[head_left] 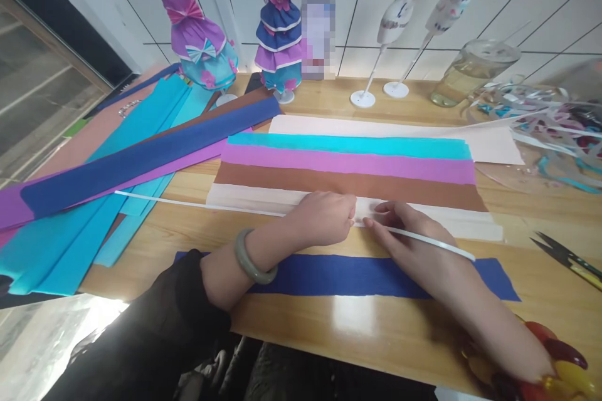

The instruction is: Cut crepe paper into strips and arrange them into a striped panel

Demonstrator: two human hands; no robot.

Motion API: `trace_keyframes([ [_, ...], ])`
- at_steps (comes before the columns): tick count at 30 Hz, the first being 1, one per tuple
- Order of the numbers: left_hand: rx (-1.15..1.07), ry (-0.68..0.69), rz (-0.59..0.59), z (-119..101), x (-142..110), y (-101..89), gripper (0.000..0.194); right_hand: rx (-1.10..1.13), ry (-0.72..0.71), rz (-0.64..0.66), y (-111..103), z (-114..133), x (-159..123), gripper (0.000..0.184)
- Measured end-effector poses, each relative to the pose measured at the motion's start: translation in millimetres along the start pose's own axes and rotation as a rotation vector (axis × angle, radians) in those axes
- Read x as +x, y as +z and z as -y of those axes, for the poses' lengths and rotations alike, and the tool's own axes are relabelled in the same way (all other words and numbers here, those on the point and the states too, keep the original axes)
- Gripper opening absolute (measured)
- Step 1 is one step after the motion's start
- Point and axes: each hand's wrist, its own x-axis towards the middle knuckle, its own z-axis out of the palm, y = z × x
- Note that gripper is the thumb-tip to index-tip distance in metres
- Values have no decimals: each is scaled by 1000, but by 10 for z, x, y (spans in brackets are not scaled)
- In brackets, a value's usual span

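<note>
A long, thin white strip (160,200) runs across the work from the left. My left hand (327,216), with a pale green bangle (251,263) on its wrist, is closed in a fist around the strip over a cream paper band (256,198). Close beside it on the right, my right hand (409,232) has curled fingers, and the strip passes between its thumb and forefinger. From there the strip's other end rests over the wrist. Exact fingertip contact is hard to see. Below both hands lies a dark blue paper band (338,272).
Brown (348,182), purple and turquoise bands lie beyond the hands. More coloured paper strips (155,144) pile at left. Dressed doll forms (279,31), white mannequins (395,22) and a glass jar (470,75) stand behind. Thread snips (569,257) and tangled ribbons (559,119) are at right.
</note>
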Motion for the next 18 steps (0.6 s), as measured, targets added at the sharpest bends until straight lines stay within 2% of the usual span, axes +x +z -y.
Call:
trace_keyframes([
  [8, 6, -6, 5, -4, 4, -13, 16, 234, 129, 66, -184, -39, -9, 32],
  [14, 17, 10, 16, 15, 19, 4, 16, 262, 275, 15, -375, -177, -60, 38],
  [18, 9, 10, 4, 25, 20, 16, 16, 225, 336, -45, -387, -263, -101, 39],
])
